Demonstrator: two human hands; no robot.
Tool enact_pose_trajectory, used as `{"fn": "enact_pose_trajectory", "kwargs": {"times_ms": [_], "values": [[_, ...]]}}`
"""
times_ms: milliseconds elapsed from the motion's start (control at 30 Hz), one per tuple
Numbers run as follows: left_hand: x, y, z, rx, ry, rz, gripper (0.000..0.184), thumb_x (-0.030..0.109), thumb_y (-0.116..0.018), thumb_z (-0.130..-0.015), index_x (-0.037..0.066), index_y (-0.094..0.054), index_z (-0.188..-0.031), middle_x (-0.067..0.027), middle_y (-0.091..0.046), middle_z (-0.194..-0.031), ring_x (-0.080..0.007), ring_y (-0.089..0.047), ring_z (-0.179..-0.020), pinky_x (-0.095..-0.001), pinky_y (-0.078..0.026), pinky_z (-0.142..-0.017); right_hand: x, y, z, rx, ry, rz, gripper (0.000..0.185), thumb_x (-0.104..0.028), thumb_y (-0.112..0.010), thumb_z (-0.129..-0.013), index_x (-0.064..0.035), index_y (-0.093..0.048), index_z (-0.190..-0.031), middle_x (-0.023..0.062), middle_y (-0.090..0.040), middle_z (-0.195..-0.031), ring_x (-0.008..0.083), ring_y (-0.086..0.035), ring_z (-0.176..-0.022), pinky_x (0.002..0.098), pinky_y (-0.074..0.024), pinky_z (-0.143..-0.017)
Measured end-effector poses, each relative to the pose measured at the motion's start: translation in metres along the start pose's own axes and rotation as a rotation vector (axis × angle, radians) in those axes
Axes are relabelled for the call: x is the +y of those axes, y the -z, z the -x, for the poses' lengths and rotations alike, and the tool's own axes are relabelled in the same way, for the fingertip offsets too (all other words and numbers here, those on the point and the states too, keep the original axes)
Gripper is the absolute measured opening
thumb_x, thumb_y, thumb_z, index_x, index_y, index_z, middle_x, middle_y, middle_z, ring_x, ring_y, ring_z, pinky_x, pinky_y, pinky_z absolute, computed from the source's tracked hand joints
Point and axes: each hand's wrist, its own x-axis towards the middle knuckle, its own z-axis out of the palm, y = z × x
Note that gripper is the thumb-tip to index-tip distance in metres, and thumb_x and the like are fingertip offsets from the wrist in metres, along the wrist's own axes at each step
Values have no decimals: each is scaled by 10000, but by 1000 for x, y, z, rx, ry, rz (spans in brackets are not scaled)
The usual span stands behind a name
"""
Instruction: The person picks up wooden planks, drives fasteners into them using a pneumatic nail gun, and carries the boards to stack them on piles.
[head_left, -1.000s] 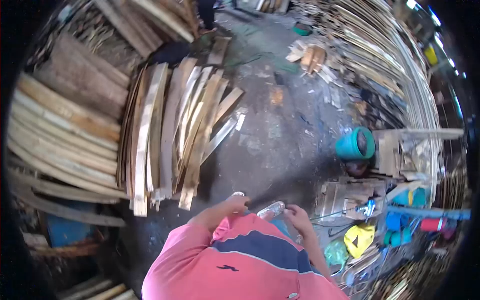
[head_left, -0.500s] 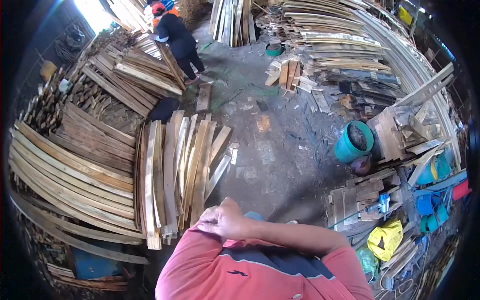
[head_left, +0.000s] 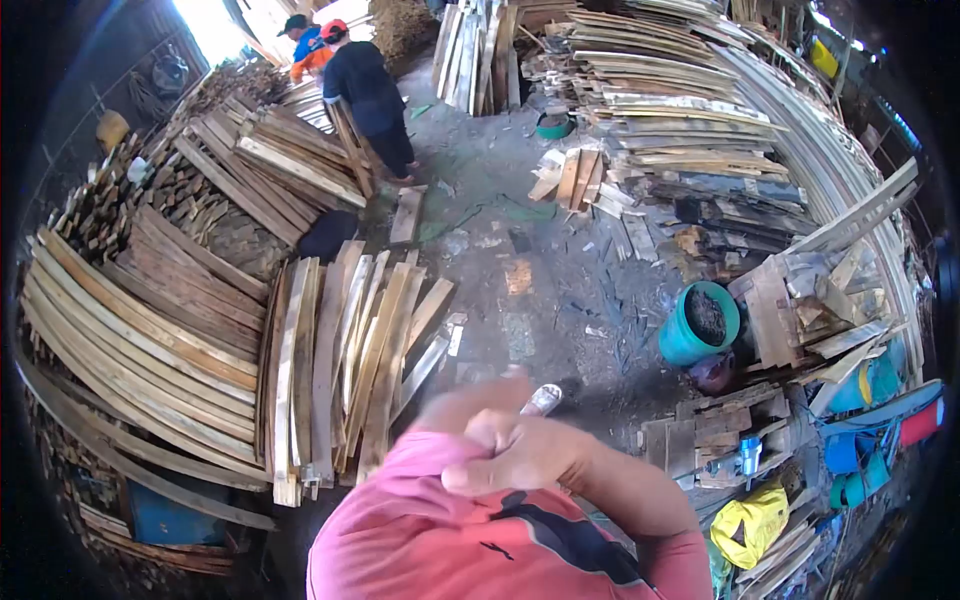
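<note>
Down at the bottom middle of the view, the right hand point(head_left: 530, 452) has its fingers point(head_left: 490, 428) clamped on the left sleeve point(head_left: 425, 455) of a pink shirt point(head_left: 430, 540), up on the wearer's left arm point(head_left: 460, 405). The left hand point(head_left: 510, 388) is just a blur reaching out past it, so can't tell whether its fingers are apart or together.

Imo the trick with this grip is taking a proper fold of cloth rather than a tiny pinch, and keeping the left arm steady and a bit off the body so nothing bunches. Go gentle, yanking could stretch the fabric.

Container-wise: there's a teal bucket point(head_left: 681, 338) over on the right with dark, crumbly-looking stuff point(head_left: 706, 316) in it, no clue what exactly. Farther off sits a small green tub point(head_left: 555, 132), too small to make out the contents. The yellow bag point(head_left: 750, 525) at lower right hides whatever's inside, and I can't see into the blue container point(head_left: 841, 453) or the red one point(head_left: 920, 423) near it either.
</note>
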Motion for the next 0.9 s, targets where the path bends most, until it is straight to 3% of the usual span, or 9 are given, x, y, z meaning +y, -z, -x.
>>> {"fn": "enact_pose_trajectory", "kwargs": {"times_ms": [33,100,167,200,300,433,633,800,900], "values": [[-1,6,-11,7,-22,1,187,128,-594,-686,76,-708,-824,-138,-686,-885,-289,-664,-803,-425,-511,-672,-15,9,2,6,116,-73,368,-364,-602,-898,-27,-647,-757,-43,-544,-641,31,-448,-620,229,-364,-560],[-10,26,-37,29,-76,-20,187,128,-594,-685,76,-708,-825,-137,-685,-884,-290,-663,-804,-426,-510,-673,-18,31,-6,-5,109,-46,341,-346,-649,-865,-30,-629,-738,-47,-516,-644,35,-437,-629,237,-356,-566],[-32,61,-71,62,-135,-80,188,127,-595,-685,76,-708,-826,-137,-685,-883,-290,-663,-805,-426,-510,-675,-18,47,-9,40,310,-187,331,-342,-709,-810,-31,-626,-733,-41,-508,-655,61,-452,-651,260,-364,-585],[-41,79,-87,80,-173,-113,189,127,-595,-684,76,-708,-827,-137,-685,-882,-290,-662,-805,-426,-510,-675,-14,66,-8,58,287,-250,260,-190,-761,-738,14,-608,-788,28,-586,-787,116,-531,-768,281,-413,-695],[-57,151,-145,172,-289,-181,190,126,-595,-683,77,-707,-828,-137,-684,-881,-291,-661,-806,-427,-509,-678,-36,102,-1,239,371,-194,328,-199,-778,-701,41,-624,-862,53,-606,-896,137,-544,-864,283,-415,-767],[-68,194,-185,239,-378,-164,192,125,-596,-681,78,-707,-830,-137,-683,-879,-292,-660,-807,-427,-508,-680,-71,147,3,212,135,-206,425,-198,-790,-639,58,-623,-935,95,-618,-983,165,-568,-934,282,-427,-826],[-116,243,-215,246,-429,-217,195,123,-597,-678,79,-706,-833,-136,-682,-876,-293,-659,-809,-428,-506,-685,-79,197,8,398,143,-504,519,-166,-790,-621,73,-588,-1035,106,-627,-1032,158,-584,-960,268,-433,-858],[-141,258,-217,274,-402,-190,197,121,-598,-675,80,-706,-835,-136,-681,-874,-294,-658,-810,-429,-505,-688,-74,224,-16,175,203,-298,755,-463,-766,-677,54,-528,-1173,72,-601,-1068,143,-542,-968,289,-426,-868],[-151,271,-213,305,-374,-183,199,120,-599,-674,80,-706,-837,-136,-680,-873,-294,-657,-811,-430,-504,-690,-71,232,-25,46,239,-385,812,-479,-775,-667,56,-491,-1208,82,-592,-1103,152,-543,-984,297,-425,-893]]}}
